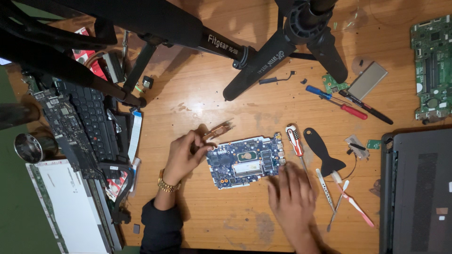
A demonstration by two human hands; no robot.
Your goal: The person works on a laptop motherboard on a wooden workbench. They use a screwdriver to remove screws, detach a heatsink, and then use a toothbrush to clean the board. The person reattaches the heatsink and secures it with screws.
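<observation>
Two hands work over one blue circuit board (246,162) on the wooden table (212,108). The left hand (183,157) pinches a copper heat-sink piece (217,130) at the board's upper-left corner. The right hand (293,200), blurred, lies flat with fingers spread just below the board's right edge, holding nothing. Three screwdrivers lie right of it; tripod legs (263,56) cross above.

I count three screwdrivers (295,141) on my bench (212,101), three bare circuit boards (246,161), one black spudger (321,151), one keyboard (96,120) and one grey laptop (418,188).
</observation>
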